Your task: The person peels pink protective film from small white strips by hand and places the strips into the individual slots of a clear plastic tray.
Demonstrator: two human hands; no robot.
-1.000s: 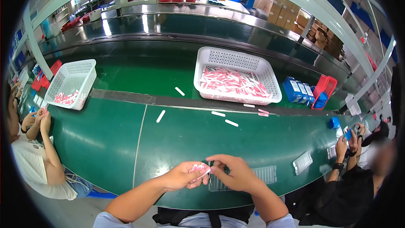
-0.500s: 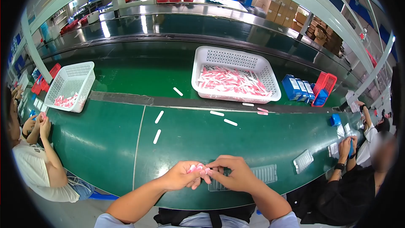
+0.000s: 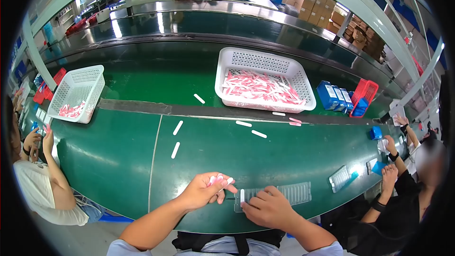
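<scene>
My left hand (image 3: 201, 192) is closed around several small pink-and-white flat sticks (image 3: 219, 180) with rounded ends. Just to its right, my right hand (image 3: 269, 207) pinches one white stick (image 3: 242, 195), upright in the view, at the left end of a clear plastic ribbed tray (image 3: 299, 193). Part of that tray is hidden under my right hand. Whether the stick rests in a slot I cannot tell. Ahead on the green table (image 3: 213, 159) lie several loose white sticks (image 3: 175, 150).
A large white basket (image 3: 303, 85) of pink and white sticks stands ahead; a smaller one (image 3: 90, 87) is at left. Blue packs (image 3: 327, 96) and a red basket (image 3: 364, 97) are at right. Another clear tray (image 3: 339, 178) lies near a co-worker (image 3: 398, 194). Another person (image 3: 45, 180) sits left.
My hands have moved apart. My right hand has shifted right and down over the clear tray with a white stick, while the left keeps its bunch. The right-hand co-worker's hands have moved.
</scene>
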